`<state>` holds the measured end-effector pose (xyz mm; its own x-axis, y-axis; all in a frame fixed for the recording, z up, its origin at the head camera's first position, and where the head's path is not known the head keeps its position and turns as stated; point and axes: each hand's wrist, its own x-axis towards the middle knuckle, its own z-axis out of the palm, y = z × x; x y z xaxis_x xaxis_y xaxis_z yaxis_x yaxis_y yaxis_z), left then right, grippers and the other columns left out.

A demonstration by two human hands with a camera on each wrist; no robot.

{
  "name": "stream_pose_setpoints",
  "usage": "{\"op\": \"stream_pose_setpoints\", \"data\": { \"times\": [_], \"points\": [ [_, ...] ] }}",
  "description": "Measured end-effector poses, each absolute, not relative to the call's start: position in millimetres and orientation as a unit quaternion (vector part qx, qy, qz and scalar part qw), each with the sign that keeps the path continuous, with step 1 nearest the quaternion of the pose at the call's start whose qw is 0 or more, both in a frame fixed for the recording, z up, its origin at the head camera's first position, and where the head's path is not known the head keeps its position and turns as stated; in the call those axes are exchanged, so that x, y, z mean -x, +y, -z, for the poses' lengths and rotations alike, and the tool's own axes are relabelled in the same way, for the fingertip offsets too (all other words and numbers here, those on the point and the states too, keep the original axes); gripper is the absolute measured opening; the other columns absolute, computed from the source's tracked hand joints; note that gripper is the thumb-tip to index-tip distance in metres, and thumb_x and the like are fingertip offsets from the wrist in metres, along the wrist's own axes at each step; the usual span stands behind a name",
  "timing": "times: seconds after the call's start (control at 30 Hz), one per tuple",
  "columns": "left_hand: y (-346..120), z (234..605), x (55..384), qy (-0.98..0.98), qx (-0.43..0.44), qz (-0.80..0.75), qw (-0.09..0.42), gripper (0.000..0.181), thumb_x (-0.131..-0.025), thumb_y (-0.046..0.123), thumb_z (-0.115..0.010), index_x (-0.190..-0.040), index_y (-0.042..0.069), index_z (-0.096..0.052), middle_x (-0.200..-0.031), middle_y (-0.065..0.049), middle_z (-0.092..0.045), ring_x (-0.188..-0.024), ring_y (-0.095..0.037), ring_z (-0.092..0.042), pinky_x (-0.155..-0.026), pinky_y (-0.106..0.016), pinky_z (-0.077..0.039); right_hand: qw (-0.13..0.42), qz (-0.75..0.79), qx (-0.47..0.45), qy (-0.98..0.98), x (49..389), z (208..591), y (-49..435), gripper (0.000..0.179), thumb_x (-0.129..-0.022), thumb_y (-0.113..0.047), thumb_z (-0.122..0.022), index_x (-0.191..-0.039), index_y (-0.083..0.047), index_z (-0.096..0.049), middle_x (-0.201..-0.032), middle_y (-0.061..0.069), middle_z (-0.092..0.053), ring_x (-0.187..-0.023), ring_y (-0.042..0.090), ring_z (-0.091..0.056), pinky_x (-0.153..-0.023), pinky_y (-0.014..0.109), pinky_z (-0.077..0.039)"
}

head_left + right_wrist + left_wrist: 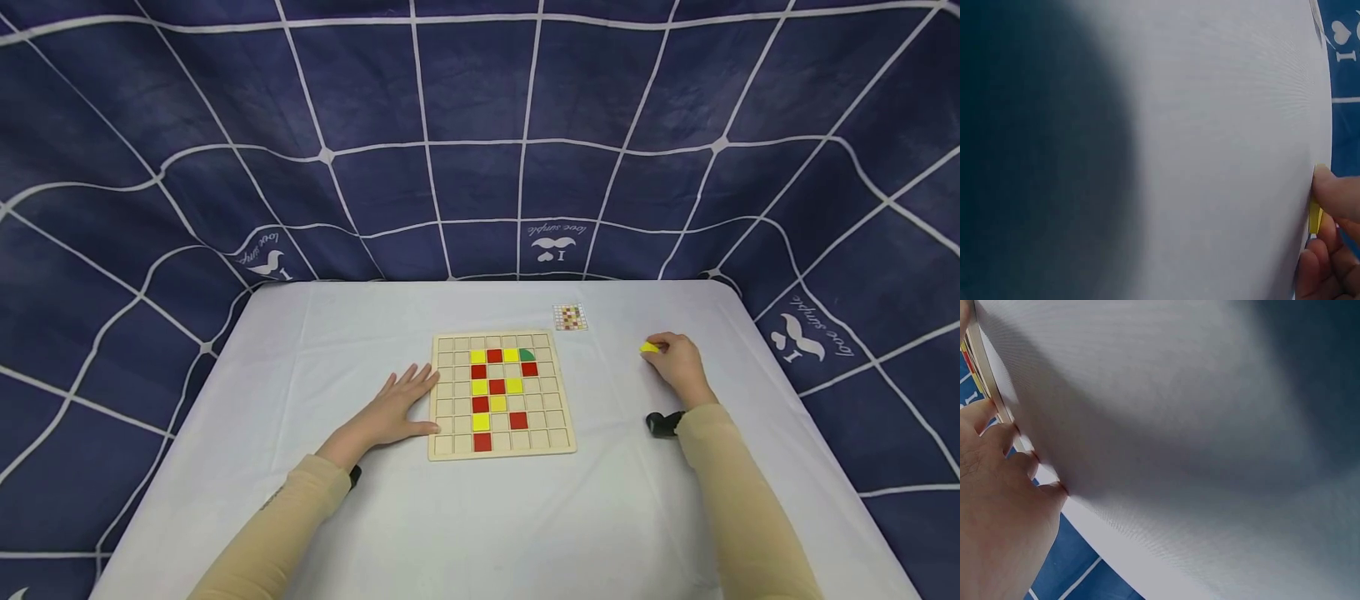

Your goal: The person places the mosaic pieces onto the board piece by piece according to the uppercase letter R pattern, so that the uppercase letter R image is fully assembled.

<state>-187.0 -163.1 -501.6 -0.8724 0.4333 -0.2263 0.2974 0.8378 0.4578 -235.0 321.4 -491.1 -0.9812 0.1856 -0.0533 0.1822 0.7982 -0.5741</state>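
Note:
A light wooden grid board lies on the white table, with red, yellow and green flat tiles in some of its squares. Spread fingers of my left hand lie at the board's left edge, thumb and fingertips touching it. To the right of the board, my right hand pinches a yellow tile between thumb and fingers. The right wrist view shows the yellow tile partly covered by the thumb. Only a sliver of the board appears beyond the left fingers in the left wrist view.
A small card printed with a coloured grid pattern lies behind the board's right corner. The white tabletop is bounded at the back and sides by dark blue cloth with white lines. A black wrist device sits at the right sleeve.

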Motion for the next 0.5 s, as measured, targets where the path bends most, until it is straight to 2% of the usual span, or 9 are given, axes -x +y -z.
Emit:
{"op": "stream_pose_setpoints", "data": {
  "times": [0.2,0.5],
  "points": [
    [-163.2,501.0,186.7,0.945,-0.194,-0.207,0.163,0.098,-0.080,0.055,-0.074,-0.157,0.016,-0.027,-0.165,-0.008,-0.019,-0.154,-0.033,-0.005,-0.124,-0.056,-0.003,-0.035,-0.318,0.134,-0.938,234.9,488.2,320.6,0.042,-0.091,-0.012,-0.067,-0.127,0.007,-0.057,-0.114,0.025,-0.057,-0.100,0.033,-0.053,-0.088,0.043,-0.048],
    [-164.7,502.8,187.4,0.945,-0.195,-0.206,0.164,0.099,-0.080,0.056,-0.073,-0.157,0.016,-0.026,-0.165,-0.008,-0.018,-0.154,-0.032,-0.005,-0.124,-0.055,-0.003,-0.031,-0.354,0.113,-0.928,228.8,486.0,313.5,0.033,-0.089,-0.018,-0.072,-0.114,0.003,-0.063,-0.101,0.016,-0.063,-0.086,0.023,-0.056,-0.069,0.024,-0.046]
  ]
}}
